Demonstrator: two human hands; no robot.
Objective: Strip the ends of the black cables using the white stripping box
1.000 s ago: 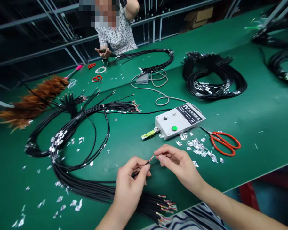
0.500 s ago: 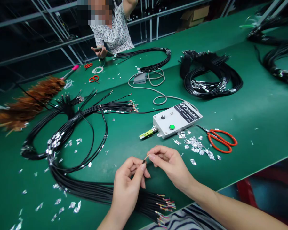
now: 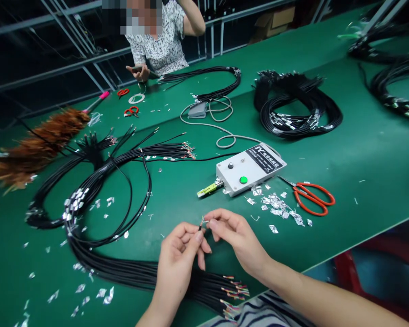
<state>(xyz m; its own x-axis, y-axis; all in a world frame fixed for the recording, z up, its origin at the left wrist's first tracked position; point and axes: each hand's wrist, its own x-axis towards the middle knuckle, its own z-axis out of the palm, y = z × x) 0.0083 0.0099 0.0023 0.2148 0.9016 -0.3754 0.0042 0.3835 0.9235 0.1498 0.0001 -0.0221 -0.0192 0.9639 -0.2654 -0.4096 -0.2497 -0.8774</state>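
Observation:
In the head view, my left hand (image 3: 181,254) pinches a black cable (image 3: 200,227) near its stripped end, between thumb and forefinger. Thin bare wires (image 3: 203,220) fan out from that end. My right hand (image 3: 234,232) has its thumb and forefinger closed on one of these wires. Below my wrists runs a thick bundle of black cables (image 3: 122,269), its stripped ends (image 3: 233,290) showing coloured wires by my striped clothing. Just beyond my hands, a grey control box (image 3: 236,170) with a green button carries a yellow-green clip (image 3: 207,189) at its front.
Red-handled scissors (image 3: 313,197) lie right of the box beside foil scraps (image 3: 279,206). Coiled black cables (image 3: 300,127) sit farther back, near a grey foot pedal (image 3: 197,110). A brown feather duster (image 3: 44,141) is at left. Across the green table, a person (image 3: 163,45) holds a phone-like object.
The wires at the cable end are spread apart now, where they were close together before. My right hand has shifted slightly left. The person opposite has moved a raised arm.

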